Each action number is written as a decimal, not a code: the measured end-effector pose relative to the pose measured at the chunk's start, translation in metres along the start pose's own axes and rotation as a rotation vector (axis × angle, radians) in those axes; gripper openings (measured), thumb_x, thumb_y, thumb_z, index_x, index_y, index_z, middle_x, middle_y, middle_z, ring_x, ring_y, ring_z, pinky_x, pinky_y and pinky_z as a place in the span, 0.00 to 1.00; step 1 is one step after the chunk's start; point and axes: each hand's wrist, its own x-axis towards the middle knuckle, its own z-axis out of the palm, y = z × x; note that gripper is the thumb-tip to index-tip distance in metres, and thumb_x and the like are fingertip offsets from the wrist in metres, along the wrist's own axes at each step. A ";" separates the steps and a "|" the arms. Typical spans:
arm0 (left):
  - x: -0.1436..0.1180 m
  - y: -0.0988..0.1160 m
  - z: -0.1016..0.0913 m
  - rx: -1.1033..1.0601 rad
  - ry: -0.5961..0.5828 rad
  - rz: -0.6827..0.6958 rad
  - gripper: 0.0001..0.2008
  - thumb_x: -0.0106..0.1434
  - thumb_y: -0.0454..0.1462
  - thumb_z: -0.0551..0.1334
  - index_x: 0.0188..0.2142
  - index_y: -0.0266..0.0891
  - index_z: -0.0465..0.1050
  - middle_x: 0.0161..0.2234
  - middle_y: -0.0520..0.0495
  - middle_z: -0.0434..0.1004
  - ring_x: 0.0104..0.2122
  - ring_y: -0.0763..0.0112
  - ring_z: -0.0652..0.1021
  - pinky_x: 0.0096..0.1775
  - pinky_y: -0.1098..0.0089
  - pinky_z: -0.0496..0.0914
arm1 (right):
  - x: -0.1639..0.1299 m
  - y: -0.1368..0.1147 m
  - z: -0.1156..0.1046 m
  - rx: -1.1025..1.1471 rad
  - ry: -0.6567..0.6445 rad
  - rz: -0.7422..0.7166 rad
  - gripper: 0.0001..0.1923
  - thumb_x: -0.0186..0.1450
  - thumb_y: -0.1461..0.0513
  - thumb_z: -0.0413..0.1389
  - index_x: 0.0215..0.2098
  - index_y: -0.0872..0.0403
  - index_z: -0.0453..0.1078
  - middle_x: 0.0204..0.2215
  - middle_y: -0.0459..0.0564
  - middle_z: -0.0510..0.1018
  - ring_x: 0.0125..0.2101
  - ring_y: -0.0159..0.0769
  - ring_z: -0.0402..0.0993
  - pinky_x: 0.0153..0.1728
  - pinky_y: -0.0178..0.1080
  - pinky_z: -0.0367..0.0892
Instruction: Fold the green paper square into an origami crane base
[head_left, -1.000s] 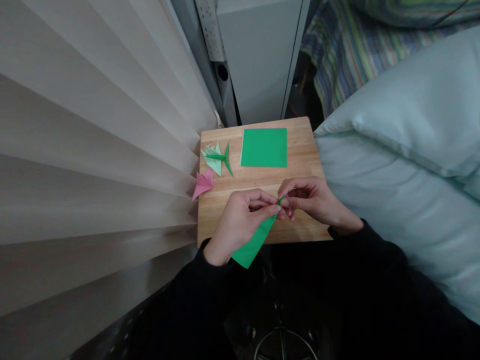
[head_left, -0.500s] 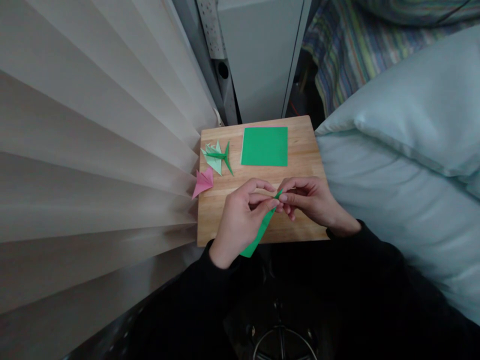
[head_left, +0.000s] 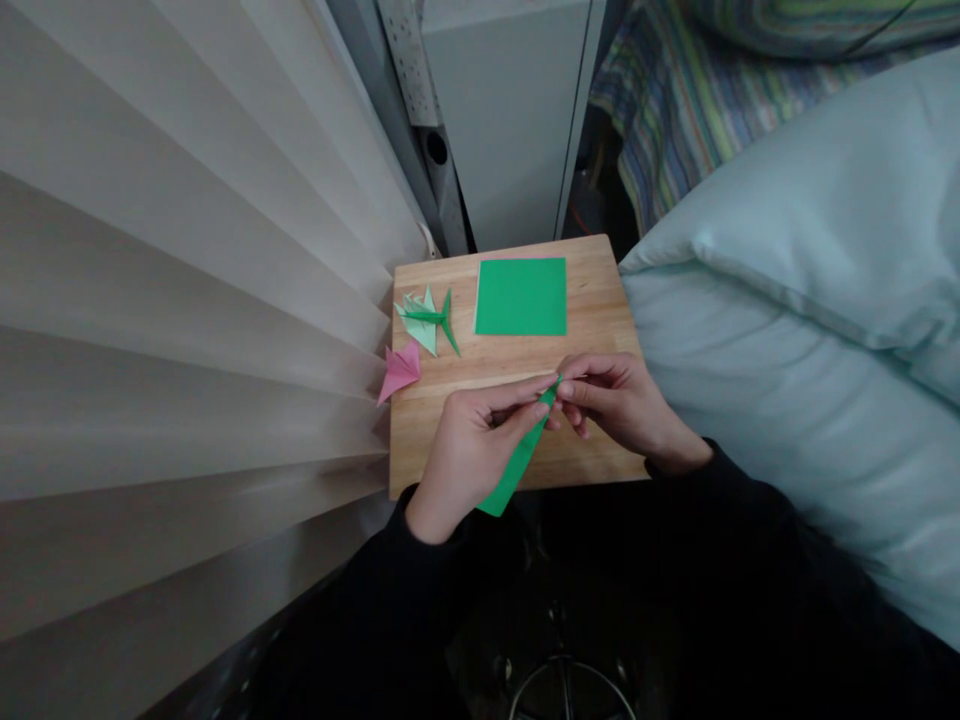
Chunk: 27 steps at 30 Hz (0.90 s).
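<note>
A folded strip of green paper (head_left: 517,462) slants between my hands above the near edge of the small wooden table (head_left: 592,455). My left hand (head_left: 480,435) pinches it along its upper part, thumb on top and fingers stretched toward the tip. With thumb and forefinger, my right hand (head_left: 611,400) grips the narrow upper tip; the fold there is partly hidden by the fingertips. The wide lower end hangs past the table edge. Farther back lies a flat stack of green square paper (head_left: 521,297).
Folded paper pieces lie at the table's left: a dark green one (head_left: 442,318) over a pale green one (head_left: 422,333), and a pink one (head_left: 400,370) overhanging the edge. A pleated curtain (head_left: 225,400) borders the left, a grey cabinet (head_left: 510,120) the back, pale blue bedding (head_left: 765,300) the right.
My left fingers have straightened and slid along the strip toward its tip, showing more of the paper. The right hand still pinches the tip. The whole view has shifted slightly.
</note>
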 end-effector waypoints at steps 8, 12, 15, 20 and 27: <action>0.000 0.001 -0.003 -0.017 -0.027 -0.030 0.12 0.64 0.32 0.69 0.47 0.43 0.86 0.35 0.46 0.88 0.37 0.66 0.87 0.48 0.65 0.81 | 0.000 0.002 0.000 0.002 0.011 0.026 0.06 0.61 0.60 0.71 0.31 0.53 0.82 0.24 0.46 0.82 0.19 0.26 0.74 0.17 0.28 0.71; 0.000 0.000 -0.003 -0.014 -0.043 -0.049 0.11 0.64 0.33 0.69 0.46 0.42 0.86 0.36 0.46 0.89 0.38 0.65 0.87 0.49 0.63 0.81 | 0.000 0.003 0.000 0.001 0.009 0.029 0.05 0.62 0.60 0.71 0.31 0.54 0.82 0.24 0.46 0.83 0.20 0.26 0.75 0.18 0.27 0.72; 0.001 0.000 -0.002 -0.036 -0.054 -0.070 0.11 0.63 0.33 0.69 0.44 0.42 0.86 0.37 0.46 0.89 0.38 0.65 0.87 0.49 0.62 0.81 | -0.001 0.003 0.000 -0.001 0.010 0.020 0.06 0.62 0.60 0.70 0.31 0.54 0.81 0.24 0.46 0.83 0.20 0.26 0.75 0.18 0.27 0.71; 0.001 0.003 0.000 -0.062 -0.060 -0.113 0.10 0.62 0.34 0.70 0.44 0.39 0.85 0.38 0.45 0.89 0.38 0.64 0.87 0.48 0.63 0.81 | 0.000 0.005 0.003 -0.011 0.037 -0.018 0.08 0.62 0.60 0.71 0.29 0.53 0.79 0.23 0.45 0.82 0.19 0.27 0.76 0.18 0.27 0.71; -0.001 0.008 0.002 -0.011 0.008 -0.213 0.17 0.62 0.38 0.72 0.49 0.37 0.77 0.32 0.46 0.88 0.35 0.63 0.87 0.42 0.67 0.80 | -0.001 0.006 0.011 -0.048 0.081 -0.084 0.10 0.60 0.59 0.71 0.27 0.53 0.76 0.22 0.44 0.81 0.19 0.29 0.77 0.16 0.28 0.70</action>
